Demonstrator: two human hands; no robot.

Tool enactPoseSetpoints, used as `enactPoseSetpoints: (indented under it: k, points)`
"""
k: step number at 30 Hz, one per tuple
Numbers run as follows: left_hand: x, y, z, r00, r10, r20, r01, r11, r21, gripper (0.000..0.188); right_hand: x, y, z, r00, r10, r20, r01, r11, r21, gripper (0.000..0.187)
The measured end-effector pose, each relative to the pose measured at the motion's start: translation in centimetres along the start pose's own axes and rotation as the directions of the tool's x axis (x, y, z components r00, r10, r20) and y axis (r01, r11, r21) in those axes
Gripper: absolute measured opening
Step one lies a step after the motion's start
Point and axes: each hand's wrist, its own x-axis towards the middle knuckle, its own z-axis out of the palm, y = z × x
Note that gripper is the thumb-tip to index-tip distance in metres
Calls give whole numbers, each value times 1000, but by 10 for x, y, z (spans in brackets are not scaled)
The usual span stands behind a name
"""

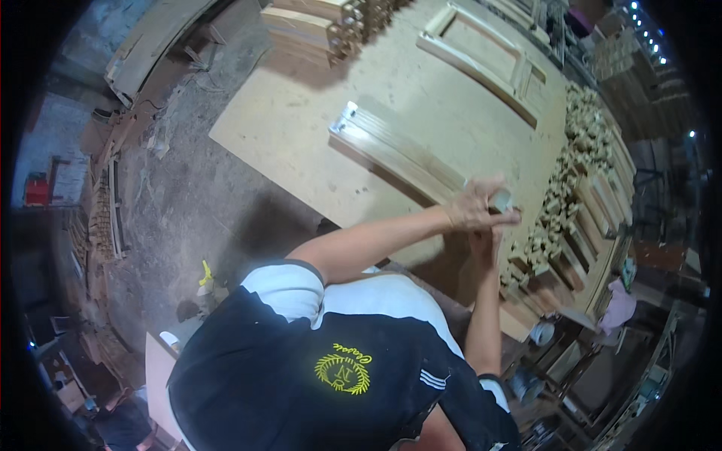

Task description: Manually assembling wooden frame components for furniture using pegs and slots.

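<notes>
My left hand (474,209) is at the near end of long, pale wooden pieces (398,150) lying side by side on a broad tan worktable board (274,139). Its fingers curve round a small pale, round-ended object (499,199) whose kind I cannot make out. Right below it, close against the left hand, is my right hand (485,240). That hand is partly covered, and its fingers do not show well enough to tell what they hold. The far end of the wooden pieces bears a whitish, shiny patch.
An assembled wooden frame (481,64) lies farther back on the board. Stacked timber (301,34) stands at the far left corner. Many wooden pieces (579,225) are piled along the right side. A metal can (541,333) and a pink cloth (617,307) are beyond the right edge.
</notes>
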Motion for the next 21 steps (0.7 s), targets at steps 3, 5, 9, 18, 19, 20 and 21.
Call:
enactPoseSetpoints:
  k: [3, 5, 9, 18, 19, 20, 21]
  points:
    - [-21, 4, -44, 984, 157, -88, -145, 981, 128, 92, -3, -85, -14, 864, 424, -273, -361, 898, 251, 15]
    - [-46, -14, -88, 982, 172, -79, -154, 970, 190, 107, 6, -142, -19, 812, 538, -228, -413, 804, 428, 13]
    - [-105, -43, -207, 940, -295, -171, 290, 956, -51, 107, 79, -199, 18, 870, 476, -127, -316, 737, 598, 19]
    - [-214, -51, -385, 806, -252, -535, 373, 919, 129, 111, 386, -301, 110, 960, -34, -277, 151, 897, 416, 61]
    - [-221, -48, -391, 793, -251, -555, 377, 918, 123, 110, 408, -306, 123, 952, 3, -306, 128, 905, 405, 64]
    - [-228, -46, -394, 782, -248, -571, 376, 920, 115, 109, 426, -306, 139, 940, 40, -338, 102, 915, 391, 68]
    - [-235, -44, -397, 769, -247, -589, 379, 919, 108, 108, 437, -309, 151, 927, 76, -367, 76, 921, 382, 71]
